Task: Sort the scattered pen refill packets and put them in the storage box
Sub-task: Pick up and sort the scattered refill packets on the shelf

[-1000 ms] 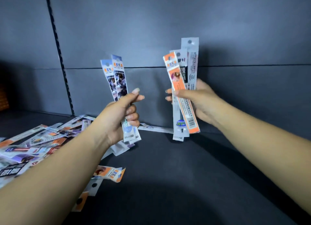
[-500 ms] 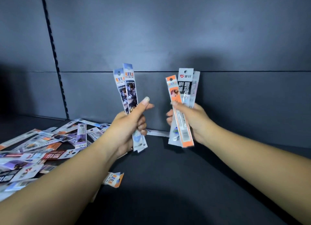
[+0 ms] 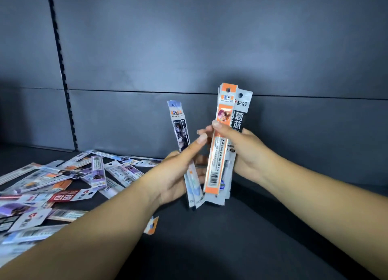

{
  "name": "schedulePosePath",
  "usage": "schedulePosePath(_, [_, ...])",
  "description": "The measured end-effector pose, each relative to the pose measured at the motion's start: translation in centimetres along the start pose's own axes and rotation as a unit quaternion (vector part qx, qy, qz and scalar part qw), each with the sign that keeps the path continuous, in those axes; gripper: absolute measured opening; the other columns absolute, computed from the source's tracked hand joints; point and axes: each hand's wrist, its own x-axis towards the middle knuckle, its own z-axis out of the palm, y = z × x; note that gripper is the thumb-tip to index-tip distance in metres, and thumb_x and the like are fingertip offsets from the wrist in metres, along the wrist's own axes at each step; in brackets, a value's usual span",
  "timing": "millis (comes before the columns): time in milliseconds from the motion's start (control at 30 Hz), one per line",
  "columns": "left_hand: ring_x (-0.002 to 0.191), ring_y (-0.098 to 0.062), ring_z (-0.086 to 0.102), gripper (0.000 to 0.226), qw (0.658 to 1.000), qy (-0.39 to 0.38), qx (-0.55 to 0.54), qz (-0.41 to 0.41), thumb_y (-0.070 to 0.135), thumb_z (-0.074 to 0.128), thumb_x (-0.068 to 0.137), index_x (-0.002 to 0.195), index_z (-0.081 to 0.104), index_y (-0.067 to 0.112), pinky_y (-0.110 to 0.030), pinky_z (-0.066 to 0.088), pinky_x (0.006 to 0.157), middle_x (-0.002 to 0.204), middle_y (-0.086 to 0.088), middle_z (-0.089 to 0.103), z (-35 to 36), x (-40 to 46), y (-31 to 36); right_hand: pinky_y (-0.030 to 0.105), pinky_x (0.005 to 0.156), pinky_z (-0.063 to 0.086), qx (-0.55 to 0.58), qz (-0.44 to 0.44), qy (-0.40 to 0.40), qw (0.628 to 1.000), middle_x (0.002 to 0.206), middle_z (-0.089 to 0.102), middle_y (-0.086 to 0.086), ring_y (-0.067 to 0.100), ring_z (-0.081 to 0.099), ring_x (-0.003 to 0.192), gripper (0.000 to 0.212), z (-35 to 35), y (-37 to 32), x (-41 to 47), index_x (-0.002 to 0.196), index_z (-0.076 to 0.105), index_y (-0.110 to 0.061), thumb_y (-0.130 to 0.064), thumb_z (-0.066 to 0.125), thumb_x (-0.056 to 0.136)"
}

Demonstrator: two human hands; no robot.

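head cam | looks forward-down, close over shelf (image 3: 241, 248) | faces back panel (image 3: 210, 49)

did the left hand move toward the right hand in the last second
Yes. The left hand with its blue packets has closed rightward on the right hand; the gap between their packets along the back-wall seam has nearly gone.

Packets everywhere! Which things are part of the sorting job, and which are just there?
Part of the job:
- blue packets in the left hand
- orange packet and others in the right hand
- loose packets on the shelf

Just there:
- back wall

No box shows.
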Motion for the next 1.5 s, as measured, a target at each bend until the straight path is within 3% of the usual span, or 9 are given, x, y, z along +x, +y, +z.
schedulePosePath(133, [0.072,-0.015,0.071,0.049,0.997,-0.069,-0.011,-0.019,0.042,0.088,0.036,0.076,0.077,0.016,-0.030,0.057,0.065,0.080,-0.006,0.075,0.3,-0.1,0.2,0.024,0.069,0.056,-0.003,0.019,-0.054,0.998,0.074,0.070,-0.006,0.008,0.065,0.072,0.023,1.2,-0.9,-1.2,0.077,0.069,-0.018,-0.033,0.058,0.064])
schedulePosePath(300, [0.074,-0.017,0.071,0.020,0.991,-0.127,0.034,-0.018,0.002,0.066,0.067,0.082,0.073,0.011,-0.031,0.058,0.065,0.081,-0.007,0.075,1.8,-0.8,0.0,0.022,0.068,0.056,-0.093,-0.004,-0.035,0.995,0.074,0.071,-0.008,0.005,0.068,0.069,0.011,1.4,-1.8,-2.6,0.089,0.063,-0.023,-0.017,0.056,0.083])
schedulePosePath(600, [0.070,-0.009,0.066,0.011,0.973,-0.099,0.191,0.087,0.006,0.057,0.063,0.068,0.062,0.014,-0.031,0.056,0.078,0.062,0.004,0.067,7.3,-2.3,-1.5,0.052,0.086,0.051,-0.241,-0.037,-0.067,0.967,0.085,0.069,0.002,0.031,0.069,0.090,0.041,0.0,-4.2,-6.8,0.095,0.055,-0.024,-0.019,0.074,0.059])
schedulePosePath(667, [0.066,-0.014,0.068,0.014,0.974,-0.102,0.184,0.079,-0.001,0.062,0.071,0.079,0.056,0.009,-0.030,0.057,0.070,0.060,-0.002,0.068,9.2,-2.6,-2.4,0.039,0.068,0.058,-0.282,-0.033,-0.058,0.957,0.073,0.068,-0.005,0.016,0.070,0.075,0.026,-1.1,-5.3,-8.4,0.087,0.060,-0.024,-0.017,0.075,0.066])
schedulePosePath(767, [0.062,-0.012,0.068,0.019,0.964,-0.105,0.238,0.057,0.002,0.067,0.075,0.084,0.056,0.014,-0.031,0.058,0.068,0.056,-0.001,0.067,11.5,-3.2,-4.0,0.019,0.033,0.035,-0.331,-0.015,-0.057,0.942,0.064,0.065,-0.004,0.005,0.056,0.045,0.007,-3.0,-6.0,-11.0,0.074,0.063,-0.018,-0.016,0.070,0.076])
schedulePosePath(967, [0.059,-0.011,0.066,0.013,0.973,-0.078,0.211,0.047,0.007,0.071,0.070,0.076,0.062,0.013,-0.025,0.055,0.056,0.056,-0.001,0.066,18.1,-2.8,-5.4,0.022,0.071,0.055,-0.284,-0.020,-0.051,0.957,0.070,0.067,0.000,0.010,0.066,0.069,0.008,-8.4,-8.9,-14.7,0.074,0.064,-0.010,-0.009,0.072,0.072])
schedulePosePath(1133, [0.070,-0.018,0.069,0.026,0.974,-0.058,0.217,0.043,0.020,0.076,0.054,0.076,0.064,0.013,-0.028,0.058,0.068,0.066,-0.003,0.071,23.7,-2.0,-7.5,0.021,0.070,0.056,-0.267,-0.022,-0.006,0.963,0.061,0.069,-0.003,0.007,0.067,0.063,0.009,-13.3,-10.9,-18.4,0.070,0.063,-0.013,-0.013,0.071,0.074])
schedulePosePath(1367, [0.049,-0.012,0.065,0.008,0.992,-0.068,0.097,0.051,0.007,0.053,0.085,0.088,0.060,0.011,-0.023,0.054,0.047,0.056,-0.004,0.069,33.0,0.6,-8.0,0.029,0.072,0.050,-0.211,0.033,0.127,0.969,0.066,0.068,-0.001,0.013,0.060,0.062,0.017,-21.9,-15.0,-21.3,0.076,0.063,-0.016,-0.032,0.061,0.082])
schedulePosePath(1500, [0.056,-0.017,0.068,0.009,0.992,-0.079,0.093,-0.022,0.009,0.055,0.086,0.093,0.061,0.007,-0.034,0.059,0.058,0.065,-0.007,0.071,35.7,3.1,-10.0,0.023,0.061,0.036,-0.288,0.116,0.186,0.932,0.071,0.055,0.001,0.012,0.044,0.064,0.019,-25.9,-15.5,-22.2,0.066,0.060,-0.017,-0.027,0.064,0.082])
